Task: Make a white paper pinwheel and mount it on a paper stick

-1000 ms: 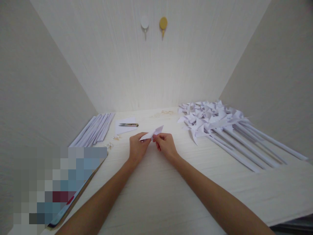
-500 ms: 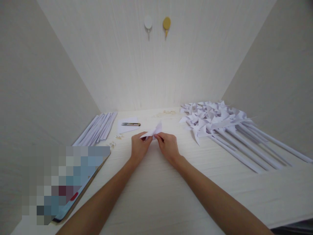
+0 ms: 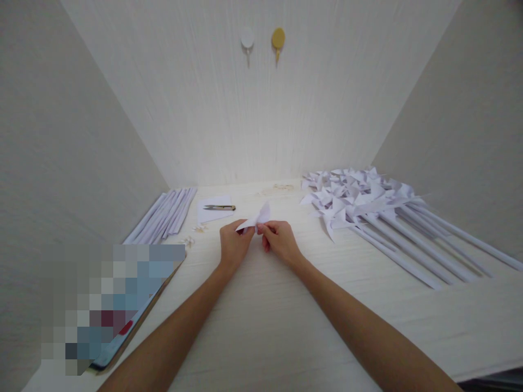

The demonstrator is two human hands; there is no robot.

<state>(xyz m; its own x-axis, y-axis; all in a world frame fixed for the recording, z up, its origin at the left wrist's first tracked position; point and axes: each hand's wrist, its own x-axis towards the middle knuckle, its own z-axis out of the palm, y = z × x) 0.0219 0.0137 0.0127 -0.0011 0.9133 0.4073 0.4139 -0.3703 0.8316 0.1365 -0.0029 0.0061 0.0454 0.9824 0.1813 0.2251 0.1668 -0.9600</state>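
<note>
While both hands meet above the middle of the desk [image 3: 261, 326], they hold one small piece of folded white paper [image 3: 256, 219] between them. The paper is thin and creased, with a pointed flap that stands up and tilts to the right, and a flatter tip that points to the left. The left hand [image 3: 233, 243] pinches the left part of it with thumb and fingers, and the right hand [image 3: 278, 241] pinches the right part from below — so each grip is closed on the paper. The paper sits at the fingertips of both hands, slightly above the knuckles, and it is lifted off the desk.

Behind the left hand, a small pair of scissors [image 3: 219, 207] lies on a white sheet [image 3: 212, 213]. Further left, a row of rolled paper sticks [image 3: 163, 214] lies beside the wall. On the right side — well apart from the hands — a heap of finished paper pinwheels [image 3: 359, 198] rests with the long sticks pointing toward the right edge. A tablet [image 3: 134, 321] lies near the left forearm.
</note>
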